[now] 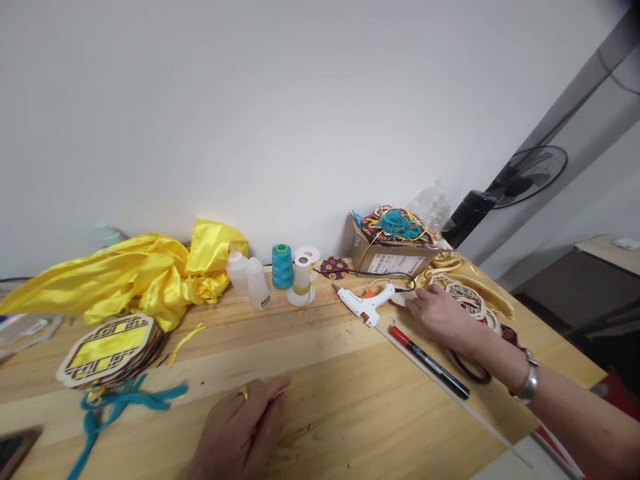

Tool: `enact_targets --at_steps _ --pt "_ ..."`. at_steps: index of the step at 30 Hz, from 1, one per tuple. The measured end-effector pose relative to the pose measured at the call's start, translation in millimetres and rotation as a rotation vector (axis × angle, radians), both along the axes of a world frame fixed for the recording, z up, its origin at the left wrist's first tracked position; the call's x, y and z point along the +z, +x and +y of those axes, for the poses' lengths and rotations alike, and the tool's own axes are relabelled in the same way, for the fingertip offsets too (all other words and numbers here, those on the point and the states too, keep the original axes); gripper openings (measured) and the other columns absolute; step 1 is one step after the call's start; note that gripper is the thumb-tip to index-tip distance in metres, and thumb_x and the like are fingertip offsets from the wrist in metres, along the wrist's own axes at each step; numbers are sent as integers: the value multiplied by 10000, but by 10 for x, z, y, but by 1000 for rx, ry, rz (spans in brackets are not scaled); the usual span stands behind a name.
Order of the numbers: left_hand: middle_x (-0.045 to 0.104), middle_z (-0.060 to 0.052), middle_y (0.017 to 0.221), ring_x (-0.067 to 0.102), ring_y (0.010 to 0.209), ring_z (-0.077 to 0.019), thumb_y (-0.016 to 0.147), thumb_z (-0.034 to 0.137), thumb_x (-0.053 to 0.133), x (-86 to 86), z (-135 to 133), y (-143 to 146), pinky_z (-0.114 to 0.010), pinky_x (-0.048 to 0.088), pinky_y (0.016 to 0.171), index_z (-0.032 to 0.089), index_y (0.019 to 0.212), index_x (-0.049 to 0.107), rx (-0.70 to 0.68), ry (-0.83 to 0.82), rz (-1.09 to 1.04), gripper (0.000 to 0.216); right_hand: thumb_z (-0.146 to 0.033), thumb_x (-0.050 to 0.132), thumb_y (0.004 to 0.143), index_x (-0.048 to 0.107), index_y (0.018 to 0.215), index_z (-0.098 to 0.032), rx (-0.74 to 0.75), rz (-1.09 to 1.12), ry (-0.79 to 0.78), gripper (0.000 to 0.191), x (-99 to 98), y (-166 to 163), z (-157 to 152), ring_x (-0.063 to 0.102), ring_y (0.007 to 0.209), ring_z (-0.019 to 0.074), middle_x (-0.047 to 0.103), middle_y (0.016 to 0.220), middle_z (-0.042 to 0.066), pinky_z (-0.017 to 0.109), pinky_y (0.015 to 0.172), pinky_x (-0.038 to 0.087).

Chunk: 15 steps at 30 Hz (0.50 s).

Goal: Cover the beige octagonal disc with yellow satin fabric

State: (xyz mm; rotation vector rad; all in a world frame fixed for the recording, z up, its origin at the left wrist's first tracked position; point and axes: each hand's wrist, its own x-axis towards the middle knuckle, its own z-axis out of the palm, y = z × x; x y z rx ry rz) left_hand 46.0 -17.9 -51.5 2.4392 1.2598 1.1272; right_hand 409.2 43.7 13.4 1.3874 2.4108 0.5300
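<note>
My left hand (243, 427), with a gold ring, rests on the wooden table at the front. Its fingers are drawn together against the thumb, with nothing visible in them. At the right, my right hand (440, 317) reaches out, its fingertips closed on a pale flat piece (400, 299) that they partly cover. Just left of it lies a white hot glue gun (364, 303) with a long glue stick (450, 385) trailing from its back. A black marker with a red cap (430, 363) lies beside the stick. Round cut-out wooden pieces (465, 299) sit partly behind my right wrist.
Yellow satin cloth (145, 273) and stacked wooden lattice panels (113, 350) with teal cord (130, 400) occupy the left. Plastic bottles (257, 283), a teal thread cone (283, 267) and a filled cardboard box (390, 257) stand along the wall. A phone (17, 453) lies front left.
</note>
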Motion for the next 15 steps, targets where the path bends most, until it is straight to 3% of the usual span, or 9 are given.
enact_targets --at_steps 2,4,8,11,15 --pt "697 19 713 645 570 -127 875 248 460 5 -4 1 -208 496 542 244 1024 581 1 1 12 192 -94 431 874 642 866 -105 -5 4 30 211 37 36 -16 544 801 255 669 811 133 370 698 316" --pt "706 14 735 652 585 -126 877 245 460 20 -6 5 -207 498 551 240 1024 577 -7 -2 24 188 -103 444 873 645 904 -101 -9 9 57 203 59 84 -23 533 910 282 668 995 159 388 729 325" --pt "697 22 694 647 561 -113 875 234 464 56 8 20 -187 494 533 233 1014 576 -16 4 34 179 -141 444 884 655 897 -128 -26 83 155 213 72 216 13 428 1137 330 528 1312 142 425 790 340" --pt "709 16 703 649 557 -111 875 243 462 65 25 23 -179 497 526 233 1003 584 -4 8 15 178 -185 452 882 666 906 -168 -54 299 196 216 111 350 83 429 1151 305 567 1276 104 430 848 356" --pt "732 2 781 680 648 -128 853 255 500 67 32 5 -182 516 560 243 984 610 26 -47 -61 171 -219 458 836 651 814 -173 -210 678 139 200 267 510 139 557 961 263 682 969 114 382 812 420"
